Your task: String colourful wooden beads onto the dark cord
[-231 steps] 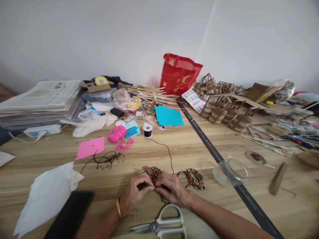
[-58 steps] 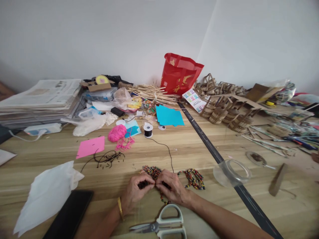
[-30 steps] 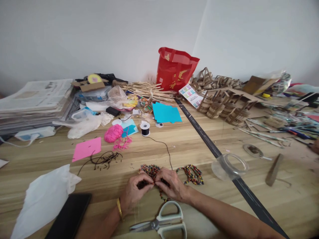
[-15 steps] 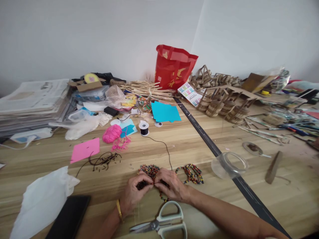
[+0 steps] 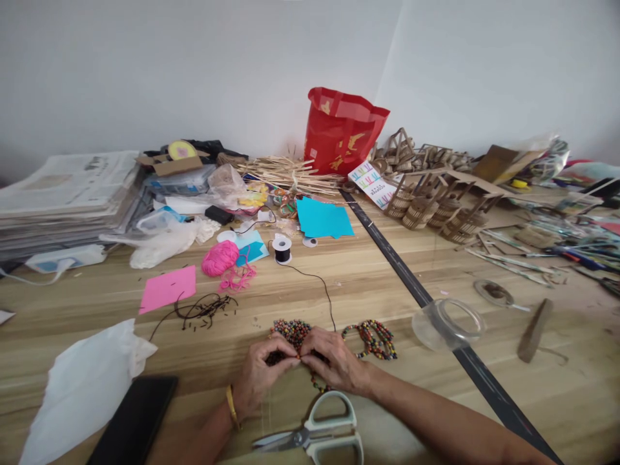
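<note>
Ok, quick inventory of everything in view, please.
Loose beads: many, multicoloured, front centre
Bead strings: count unclear, multicoloured, right of beads
Scissors: one, off-white handles, front centre
Cord spool: one, white and black, centre
Yarn: one ball, pink, left of spool
Square paper: one, pink, left of yarn
Paper sheets: several, blue, beyond spool
Cord scraps: many, black, left of beads
Crumpled sheet: one, white, front left
Flat slab: one, black, front left
Newspapers: one stack, grey, rear left
Bag: one, red, rear centre
Sticks: many, tan, left of bag
Baskets: many, brown, rear right
Strip: one, black, right of centre
Roll: one, clear, on strip
Small clutter: uncounted, mixed, right edge
Left hand, right hand: one each, apparently pinching a bead
</note>
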A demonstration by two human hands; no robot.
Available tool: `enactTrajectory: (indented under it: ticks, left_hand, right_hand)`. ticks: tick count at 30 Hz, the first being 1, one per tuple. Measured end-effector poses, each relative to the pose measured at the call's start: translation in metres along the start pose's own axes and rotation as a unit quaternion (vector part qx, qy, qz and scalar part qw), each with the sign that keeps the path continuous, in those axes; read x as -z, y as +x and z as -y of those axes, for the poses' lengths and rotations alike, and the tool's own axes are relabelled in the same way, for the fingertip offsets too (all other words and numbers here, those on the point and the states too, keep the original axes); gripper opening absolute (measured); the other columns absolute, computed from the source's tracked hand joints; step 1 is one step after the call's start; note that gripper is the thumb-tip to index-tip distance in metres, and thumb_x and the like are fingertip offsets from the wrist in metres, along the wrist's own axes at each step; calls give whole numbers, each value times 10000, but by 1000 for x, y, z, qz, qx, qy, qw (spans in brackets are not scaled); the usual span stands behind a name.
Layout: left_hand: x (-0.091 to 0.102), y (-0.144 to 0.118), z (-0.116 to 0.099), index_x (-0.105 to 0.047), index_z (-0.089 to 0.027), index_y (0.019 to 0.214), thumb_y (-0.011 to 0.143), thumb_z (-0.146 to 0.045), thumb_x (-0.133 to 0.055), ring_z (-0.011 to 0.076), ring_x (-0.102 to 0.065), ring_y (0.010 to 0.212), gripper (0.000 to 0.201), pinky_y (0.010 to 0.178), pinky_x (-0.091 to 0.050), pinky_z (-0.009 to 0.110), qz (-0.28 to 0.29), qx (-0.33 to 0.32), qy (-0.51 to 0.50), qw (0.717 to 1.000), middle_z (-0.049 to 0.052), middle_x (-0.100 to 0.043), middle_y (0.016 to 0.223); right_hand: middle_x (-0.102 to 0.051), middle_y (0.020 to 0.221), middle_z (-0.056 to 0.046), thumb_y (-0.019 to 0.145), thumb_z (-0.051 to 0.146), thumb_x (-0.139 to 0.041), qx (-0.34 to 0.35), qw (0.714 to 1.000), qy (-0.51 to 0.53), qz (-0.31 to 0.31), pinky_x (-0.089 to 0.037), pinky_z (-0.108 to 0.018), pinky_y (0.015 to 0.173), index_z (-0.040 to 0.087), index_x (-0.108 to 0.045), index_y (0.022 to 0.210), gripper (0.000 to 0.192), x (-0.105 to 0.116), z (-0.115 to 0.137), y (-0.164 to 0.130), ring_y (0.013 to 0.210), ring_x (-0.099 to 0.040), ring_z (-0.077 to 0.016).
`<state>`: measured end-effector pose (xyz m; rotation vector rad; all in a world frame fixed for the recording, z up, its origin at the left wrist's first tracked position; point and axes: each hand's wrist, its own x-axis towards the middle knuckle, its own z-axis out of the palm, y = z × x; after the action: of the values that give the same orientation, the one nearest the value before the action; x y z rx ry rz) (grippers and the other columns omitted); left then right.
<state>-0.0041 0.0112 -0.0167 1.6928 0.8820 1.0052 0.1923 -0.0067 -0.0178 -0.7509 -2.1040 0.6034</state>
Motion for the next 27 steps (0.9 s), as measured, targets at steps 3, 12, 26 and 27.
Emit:
enactTrajectory:
  ticks: [3, 12, 26, 27]
  left_hand:
    - [1, 0, -2, -705, -160, 637, 723, -262, -730, 161, -626, 612, 136, 615, -483, 256, 4, 10, -2, 1000, 33, -699, 632]
    - [1, 3, -9, -699, -175, 636, 762, -272, -698, 175, -633, 635, 160, 658, -495, 279, 21, -9, 24, 999, 34, -709, 649]
    - [13, 3, -14, -646, -155, 648, 802, -358, -664, 159, -550, 674, 255, 690, -441, 276, 5, -10, -56, 998, 21, -619, 674]
    - [12, 2, -13, -649, -156, 651, 804, -353, -666, 159, -547, 673, 250, 695, -438, 278, 4, -18, -55, 998, 20, -618, 672]
  right_hand:
    - [-631, 814, -79, 952, 210, -461, 0, 1000, 0, 2, -464, -296, 701, 172, -551, 919, 103, 1, 2, 1, 778, -568, -183]
    - [-624, 888, -92, 917, 198, -511, 3, 1000, 2, -4, -487, -303, 732, 180, -534, 983, 72, 4, 7, 4, 842, -576, -192]
    - [-533, 701, -49, 899, 389, -466, 1, 997, 30, -64, -438, -321, 635, 203, -428, 667, 300, 6, 10, 4, 710, -519, -190]
    - [-558, 738, -61, 896, 406, -492, 1, 998, 31, -61, -452, -330, 660, 199, -469, 722, 272, 6, 9, 4, 742, -534, -196]
